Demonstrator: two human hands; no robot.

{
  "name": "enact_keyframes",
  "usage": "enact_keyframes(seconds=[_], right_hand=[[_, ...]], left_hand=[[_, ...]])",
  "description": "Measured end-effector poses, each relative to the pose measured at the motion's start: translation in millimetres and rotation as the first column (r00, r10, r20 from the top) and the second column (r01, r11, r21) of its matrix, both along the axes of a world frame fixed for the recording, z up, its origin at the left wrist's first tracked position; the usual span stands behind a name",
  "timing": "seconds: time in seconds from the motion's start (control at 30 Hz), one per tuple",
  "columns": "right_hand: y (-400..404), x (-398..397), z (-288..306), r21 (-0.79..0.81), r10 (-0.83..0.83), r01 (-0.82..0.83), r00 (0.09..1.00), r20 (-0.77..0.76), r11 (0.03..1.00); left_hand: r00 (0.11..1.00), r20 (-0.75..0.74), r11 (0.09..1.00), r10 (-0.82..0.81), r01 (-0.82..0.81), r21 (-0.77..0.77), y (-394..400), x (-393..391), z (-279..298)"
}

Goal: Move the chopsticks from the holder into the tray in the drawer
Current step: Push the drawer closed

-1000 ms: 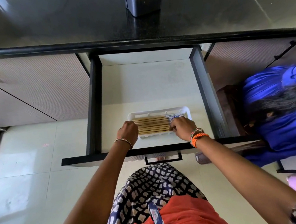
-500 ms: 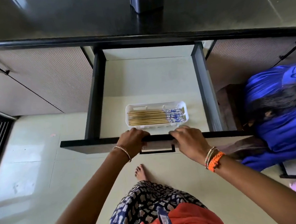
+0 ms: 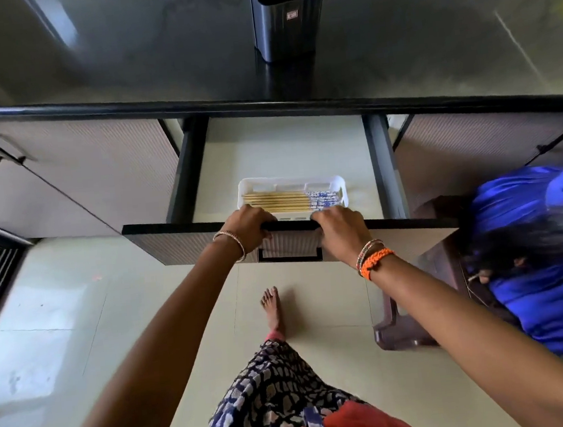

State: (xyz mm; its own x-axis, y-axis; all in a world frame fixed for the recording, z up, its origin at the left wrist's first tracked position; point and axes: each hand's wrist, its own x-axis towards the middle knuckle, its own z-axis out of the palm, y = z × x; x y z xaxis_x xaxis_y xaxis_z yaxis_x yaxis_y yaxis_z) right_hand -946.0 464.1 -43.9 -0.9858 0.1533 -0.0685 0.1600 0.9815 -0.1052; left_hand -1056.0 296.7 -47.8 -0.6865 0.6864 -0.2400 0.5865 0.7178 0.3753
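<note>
Head view: since earlier, both hands (image 3: 247, 225) (image 3: 338, 230) left tray (image 3: 290, 181), gripping drawer front (image 3: 412, 231).

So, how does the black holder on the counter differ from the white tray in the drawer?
The holder is black, tall and upright; the tray is white, low and flat. The holder stands on the countertop, the tray in the open drawer. The tray holds the chopsticks lying flat; none stick out of the holder. Both look plastic.

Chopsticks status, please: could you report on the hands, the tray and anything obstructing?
Left hand and right hand gripping drawer front. Chopsticks flat in tray. Holder on counter. Nothing obstructing.
</note>
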Motion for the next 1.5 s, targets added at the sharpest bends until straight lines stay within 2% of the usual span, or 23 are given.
enact_keyframes(seconds=[0.1, 0.2, 0.3, 0.4, 0.53, 0.7, 0.83, 0.93, 1.03, 1.13, 1.2, 1.23, 1.27, 1.33, 1.4, 1.43, 1.5], right_hand=[[27.3, -51.3, -3.5, 0.046, -0.011, 0.014, 0.998, -0.058, 0.999], [54.5, -105.6, 0.2, 0.148, -0.024, 0.035, 0.997, -0.076, 0.988], [77.8, -157.7, 6.3, 0.214, -0.047, 0.059, 0.997, -0.06, 0.975], [96.5, -205.7, 9.0, 0.285, -0.04, 0.057, 0.997, -0.064, 0.957], [109.4, -240.7, 2.3, 0.419, 0.033, 0.048, 0.982, -0.184, 0.907], [111.5, -249.6, -17.5, 0.473, 0.054, 0.104, 0.95, -0.308, 0.875], [108.9, -257.0, -14.1, 0.487, 0.053, 0.157, 0.919, -0.39, 0.859], [104.2, -260.2, -8.3, 0.473, 0.007, 0.185, 0.927, -0.375, 0.861], [99.5, -260.3, 1.7, 0.383, -0.051, 0.179, 0.946, -0.321, 0.906], [102.6, -250.7, 9.4, 0.188, -0.094, 0.14, 0.968, -0.231, 0.972], [110.6, -248.3, 18.2, -0.093, -0.18, 0.162, 0.955, -0.236, 0.982], [116.0, -252.0, 25.9, -0.31, -0.276, 0.19, 0.925, -0.261, 0.932], [122.4, -260.1, 35.6, -0.52, -0.402, 0.217, 0.874, -0.274, 0.826], [139.8, -287.6, 56.8, -0.82, -0.656, 0.254, 0.732, -0.183, 0.513], [158.7, -320.8, 76.8, -0.957, -0.77, 0.211, 0.637, -0.018, 0.197], [166.7, -336.0, 84.1, -0.984, -0.777, 0.169, 0.626, 0.069, 0.049], [180.8, -360.9, 89.9, -0.974, -0.754, 0.084, 0.62, 0.216, -0.21]], left_hand=[[0.997, 0.036, 0.993, 0.062, -0.065, 0.1, 23.6, -51.7, -5.5], [0.994, 0.019, 0.987, 0.103, -0.105, 0.119, 45.8, -97.9, -8.3], [0.972, -0.195, 0.988, 0.131, -0.112, 0.106, 72.0, -140.9, -7.3], [0.913, -0.401, 0.997, 0.077, -0.081, 0.008, 97.1, -178.9, -4.4], [0.808, -0.588, 0.997, 0.023, -0.059, -0.042, 110.9, -214.8, -9.3], [0.667, -0.744, 0.999, -0.048, 0.042, -0.027, 117.5, -226.3, -21.1], [0.643, -0.765, 0.999, -0.028, 0.046, 0.002, 122.7, -232.1, -22.1], [0.643, -0.766, 0.999, -0.007, 0.034, 0.019, 124.3, -231.7, -17.6], [0.674, -0.738, 1.0, -0.022, 0.024, -0.007, 127.4, -228.6, -6.7], [0.751, -0.66, 1.0, -0.027, 0.023, -0.014, 125.2, -232.3, 4.1], [0.859, -0.508, 0.988, 0.065, 0.015, 0.152, 121.0, -237.9, 9.9], [0.913, -0.379, 0.955, 0.152, -0.037, 0.295, 119.7, -240.7, 15.2], [0.942, -0.231, 0.89, 0.244, -0.122, 0.439, 120.3, -244.5, 21.6], [0.929, 0.101, 0.695, 0.357, -0.336, 0.635, 128.9, -257.6, 35.3], [0.845, 0.409, 0.511, 0.345, -0.534, 0.673, 145.9, -275.1, 50.1], [0.804, 0.496, 0.46, 0.327, -0.594, 0.66, 155.2, -283.8, 56.1], [0.772, 0.555, 0.431, 0.308, -0.634, 0.643, 170.1, -299.2, 61.7]])
